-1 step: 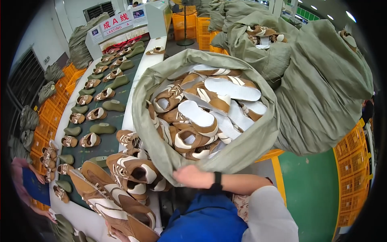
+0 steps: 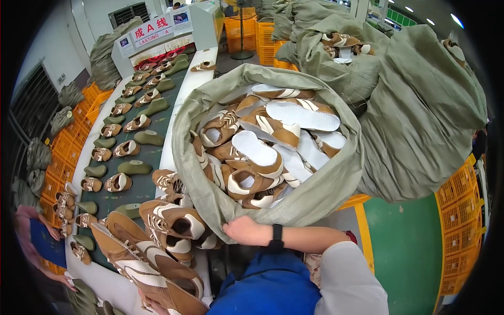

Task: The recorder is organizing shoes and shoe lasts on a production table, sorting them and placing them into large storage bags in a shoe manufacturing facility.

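Note:
A big grey-green sack (image 2: 268, 77) stands open in front of me, full of brown and white shoe uppers (image 2: 257, 149) with white bottoms. My right hand (image 2: 245, 231), with a black band on its wrist, is closed on the sack's near rim; its fingertips are mostly hidden. At the lower left, my left hand (image 2: 151, 304) grips a large-looking brown and white shoe upper (image 2: 157, 281) close to the camera. Most of that hand is covered by the upper. Several more uppers (image 2: 176, 223) are bunched between it and the sack, along the table's edge.
A dark green conveyor (image 2: 118, 198) on the left carries rows of uppers and green shoe lasts (image 2: 134, 167). Another person's hand (image 2: 68, 281) is at its far-left edge. More sacks (image 2: 420, 121) stand at right, above orange crates (image 2: 459, 231). A fan (image 2: 241, 31) stands behind.
My right hand has shifted very slightly left at the sack's rim and shows sharper now. The sack's near rim has hardly moved, and my left hand stays where it was.

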A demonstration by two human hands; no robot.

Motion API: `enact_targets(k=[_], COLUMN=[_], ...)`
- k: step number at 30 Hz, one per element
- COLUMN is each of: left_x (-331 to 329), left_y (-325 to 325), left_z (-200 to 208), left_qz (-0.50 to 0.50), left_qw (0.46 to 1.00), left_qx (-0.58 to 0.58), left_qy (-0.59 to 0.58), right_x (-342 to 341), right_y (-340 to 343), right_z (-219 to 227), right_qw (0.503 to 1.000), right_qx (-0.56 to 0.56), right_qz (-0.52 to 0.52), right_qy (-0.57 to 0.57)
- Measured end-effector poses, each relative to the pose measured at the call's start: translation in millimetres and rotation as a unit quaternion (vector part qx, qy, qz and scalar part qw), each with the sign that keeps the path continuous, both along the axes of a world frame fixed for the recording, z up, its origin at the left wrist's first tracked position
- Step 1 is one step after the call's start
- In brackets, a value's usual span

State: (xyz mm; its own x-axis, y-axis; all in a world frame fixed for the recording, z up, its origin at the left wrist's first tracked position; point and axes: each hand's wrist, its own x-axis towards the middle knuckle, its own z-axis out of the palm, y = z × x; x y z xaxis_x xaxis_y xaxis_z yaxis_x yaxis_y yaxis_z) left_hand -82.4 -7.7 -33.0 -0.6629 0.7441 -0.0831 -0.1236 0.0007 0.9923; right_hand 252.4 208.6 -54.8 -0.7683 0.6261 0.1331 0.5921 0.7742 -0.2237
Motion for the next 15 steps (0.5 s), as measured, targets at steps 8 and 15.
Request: enact_targets(k=[8, 15], left_x=[-8, -14], left_y=[-10, 0], left_z=[18, 37], left_qz=[0.038, 0.079], left_qw=[0.999, 0.995], left_qx=[0.003, 0.035], left_qy=[0.024, 0.048], right_x=[-46, -73], right_y=[170, 282], right_z=[75, 21], right_qw=[0.861, 0.982], right_qx=[-0.234, 0.028], right_qz=[-0.176, -0.189], right_qy=[0.415, 0.006])
